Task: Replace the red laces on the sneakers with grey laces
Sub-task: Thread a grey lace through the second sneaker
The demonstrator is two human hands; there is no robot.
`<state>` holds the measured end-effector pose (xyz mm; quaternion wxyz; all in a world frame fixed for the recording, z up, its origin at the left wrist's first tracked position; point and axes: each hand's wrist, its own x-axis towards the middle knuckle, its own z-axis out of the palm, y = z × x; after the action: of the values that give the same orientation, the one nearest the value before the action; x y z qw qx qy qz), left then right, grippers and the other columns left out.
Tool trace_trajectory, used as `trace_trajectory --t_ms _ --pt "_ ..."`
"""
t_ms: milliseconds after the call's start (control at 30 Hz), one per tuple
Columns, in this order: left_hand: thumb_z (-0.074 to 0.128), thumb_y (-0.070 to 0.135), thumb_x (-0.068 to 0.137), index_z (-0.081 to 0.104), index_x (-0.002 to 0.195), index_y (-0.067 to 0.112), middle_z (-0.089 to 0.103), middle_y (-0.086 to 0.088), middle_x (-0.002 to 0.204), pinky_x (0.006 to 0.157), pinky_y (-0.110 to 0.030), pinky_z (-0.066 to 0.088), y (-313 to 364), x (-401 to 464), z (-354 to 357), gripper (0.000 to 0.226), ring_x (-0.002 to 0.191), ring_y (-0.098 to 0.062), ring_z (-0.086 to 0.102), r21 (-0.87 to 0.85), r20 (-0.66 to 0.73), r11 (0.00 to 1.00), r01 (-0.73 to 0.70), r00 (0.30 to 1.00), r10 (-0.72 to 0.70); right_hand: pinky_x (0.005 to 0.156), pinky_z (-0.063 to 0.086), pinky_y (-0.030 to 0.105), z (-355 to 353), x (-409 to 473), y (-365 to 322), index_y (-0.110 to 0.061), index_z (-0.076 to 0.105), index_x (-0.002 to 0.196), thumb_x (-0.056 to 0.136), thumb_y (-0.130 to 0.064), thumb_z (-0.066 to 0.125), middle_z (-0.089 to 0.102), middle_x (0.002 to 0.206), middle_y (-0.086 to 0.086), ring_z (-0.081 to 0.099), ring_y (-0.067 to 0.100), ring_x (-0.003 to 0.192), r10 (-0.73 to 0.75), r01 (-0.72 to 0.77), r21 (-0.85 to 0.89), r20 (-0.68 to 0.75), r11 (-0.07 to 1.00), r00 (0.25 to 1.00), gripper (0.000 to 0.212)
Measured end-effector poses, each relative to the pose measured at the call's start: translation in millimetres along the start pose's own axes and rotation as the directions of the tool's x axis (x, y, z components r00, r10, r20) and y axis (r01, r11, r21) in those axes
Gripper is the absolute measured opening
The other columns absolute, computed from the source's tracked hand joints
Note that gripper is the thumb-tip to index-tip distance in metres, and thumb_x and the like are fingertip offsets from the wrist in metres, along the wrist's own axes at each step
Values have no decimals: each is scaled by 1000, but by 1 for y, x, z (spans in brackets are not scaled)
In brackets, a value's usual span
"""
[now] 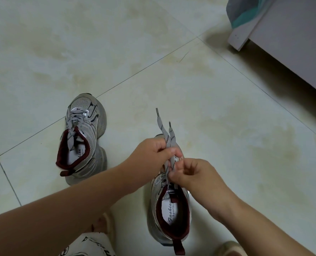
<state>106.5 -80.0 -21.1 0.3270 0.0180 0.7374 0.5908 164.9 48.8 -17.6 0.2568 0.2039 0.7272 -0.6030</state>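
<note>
My left hand (154,152) pinches both grey lace ends (167,137) upright above the near sneaker (169,215). My right hand (188,172) pinches the same laces lower down, fingers curled.

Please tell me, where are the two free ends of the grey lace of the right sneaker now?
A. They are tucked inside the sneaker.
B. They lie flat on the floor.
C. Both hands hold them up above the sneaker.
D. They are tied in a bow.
C: the left hand and right hand pinch the lace ends above the right sneaker, tips pointing up.
</note>
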Motion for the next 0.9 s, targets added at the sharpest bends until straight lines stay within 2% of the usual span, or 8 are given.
trace_trajectory --t_ms 133,233,400,467,533,633,800,900 --pt "52 12 89 65 73 4 57 -8 60 51 -23 41 -3 3 2 22 48 -10 47 158 -209 987 -11 977 44 55 44 19 5 7 -2 -5 56 66 89 -5 55 59 58 6 52 12 53 5 10 177 -85 984 996 23" --pt "50 17 92 66 85 -1 59 -17 76 62 -27 33 -2 6 0 25 66 -16 49 475 -314 872 -117 904 292 49 44 17 6 15 -7 -6 57 65 92 -8 51 57 51 4 49 11 46 29 20 305 -154 952 988 28" --pt "47 21 89 69 104 5 62 -14 111 96 -27 34 12 10 -5 31 108 -28 55 736 5 519 -434 771 637 48 37 15 8 27 -22 -6 57 61 88 -1 47 52 52 1 42 9 46 -132 149 149 -120 978 984 29" --pt "42 23 94 67 106 10 64 -8 111 108 -32 21 14 16 -10 31 110 -19 55 750 122 504 -428 839 531 50 37 16 8 28 -24 -3 59 62 85 5 45 52 55 2 42 9 49 -178 189 116 -98 975 979 28" --pt "41 20 96 66 95 11 67 -3 85 104 -28 31 12 23 -15 26 84 -11 59 601 95 725 -337 930 354 54 40 16 6 27 -23 1 61 68 87 3 49 54 57 1 45 9 52 -203 214 140 -88 967 975 23" --pt "44 14 96 60 75 13 54 9 49 51 -16 42 7 25 -18 26 44 0 47 180 -19 979 -100 994 106 57 45 14 5 22 -22 -10 65 71 88 0 55 59 55 -5 52 7 52 -215 236 207 -118 949 969 22" --pt "45 27 96 58 75 9 35 7 42 36 -15 23 1 29 -26 30 32 -4 27 94 -33 972 217 976 -215 58 41 24 1 17 -13 -24 58 67 82 0 58 54 62 0 47 11 58 -315 293 -125 -227 948 922 28" --pt "41 31 97 48 78 13 25 11 35 31 -9 16 9 28 -31 26 28 -3 18 -18 160 902 430 892 -422 64 44 26 4 13 -10 -22 70 76 78 3 58 63 74 -1 55 14 70 -453 293 -594 -136 749 881 28"
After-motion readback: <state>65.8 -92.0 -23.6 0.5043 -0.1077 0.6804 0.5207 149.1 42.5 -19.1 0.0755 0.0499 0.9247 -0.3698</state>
